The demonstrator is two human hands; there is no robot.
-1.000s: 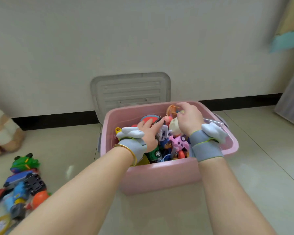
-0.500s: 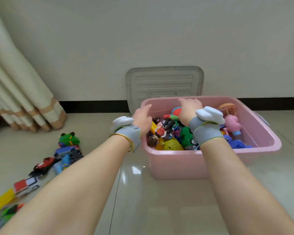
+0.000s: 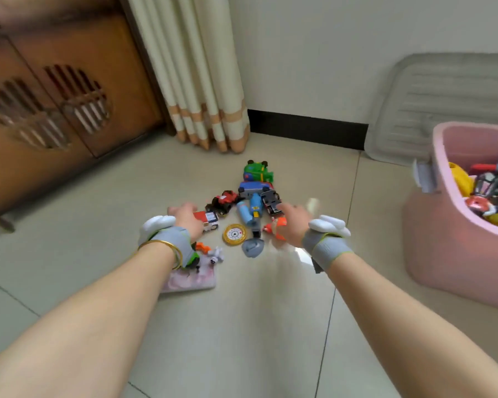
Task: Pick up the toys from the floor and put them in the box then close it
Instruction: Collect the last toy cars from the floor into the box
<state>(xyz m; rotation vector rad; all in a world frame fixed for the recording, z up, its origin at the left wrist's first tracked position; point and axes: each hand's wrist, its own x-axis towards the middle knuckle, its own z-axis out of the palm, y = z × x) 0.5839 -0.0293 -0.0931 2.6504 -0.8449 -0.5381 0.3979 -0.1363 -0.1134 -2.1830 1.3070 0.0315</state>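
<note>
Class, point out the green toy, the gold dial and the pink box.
green toy [image 3: 258, 171], head view, on its green body.
gold dial [image 3: 234, 234], head view, on its white face.
pink box [image 3: 443, 239], head view, on its near wall.

We're looking at the toys [image 3: 241, 211] lying in a loose pile on the floor [image 3: 242, 326], dead centre. At the pile's twelve o'clock a green frog toy [image 3: 258, 170] is sitting, with a blue car [image 3: 253, 187] just below it. A red car [image 3: 224, 201] is resting at ten o'clock and a black-and-white car [image 3: 270, 201] at two, with a blue figure [image 3: 255, 206] lying between them. A red-and-white truck [image 3: 209, 219] is sitting at nine. A gold dial [image 3: 234, 234] and a grey shield piece [image 3: 252, 247] are lying at six, and a pink board [image 3: 190, 281] at seven. Over at three o'clock the pink box [image 3: 443, 239] is standing open, crammed with toys. Its grey lid [image 3: 443, 104] is leaning against the wall [image 3: 328, 53] at two.
</note>
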